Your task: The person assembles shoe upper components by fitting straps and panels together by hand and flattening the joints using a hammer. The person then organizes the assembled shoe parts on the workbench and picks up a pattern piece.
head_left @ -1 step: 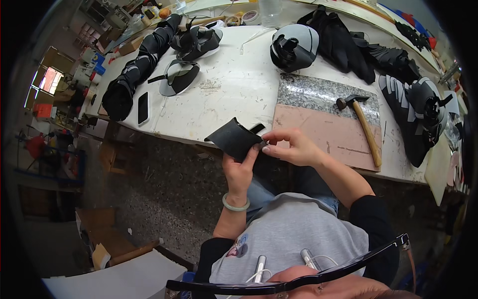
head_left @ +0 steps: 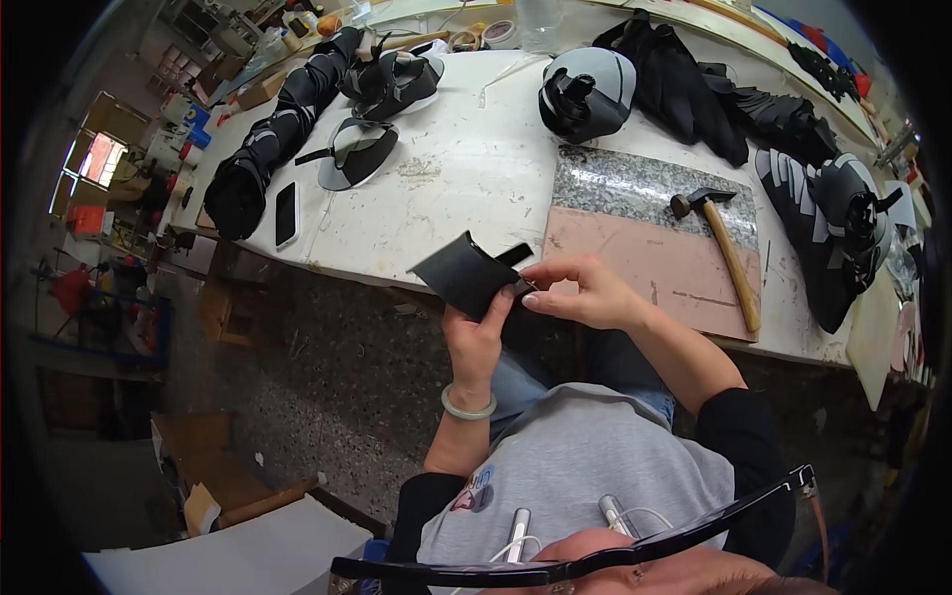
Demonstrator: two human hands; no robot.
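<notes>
Just off the table's near edge, my left hand [head_left: 476,337] grips a curved, dark sheet-like black piece [head_left: 461,276] from below, its thumb pressed on the near right corner. A short black tab [head_left: 515,254] sticks out beyond the piece's right side. Thumb and fingers of my right hand [head_left: 580,290] are closed on the edge of the same piece, close to my left thumb. Whether the tab and the sheet are one part, I cannot tell. The hammer [head_left: 729,263] with a wooden handle lies to the right of my right hand, untouched.
Under the hammer are a pinkish board [head_left: 635,263] and a speckled stone slab [head_left: 605,178]. The white table [head_left: 436,198] bears a phone [head_left: 287,213], a long stack of black pieces [head_left: 288,124], a grey and black cut part [head_left: 359,156], and rolled bundles [head_left: 585,94] at the back.
The black piece has tilted very slightly in my hands, and its tab shows a little more. Both hands keep nearly the same place and grip.
</notes>
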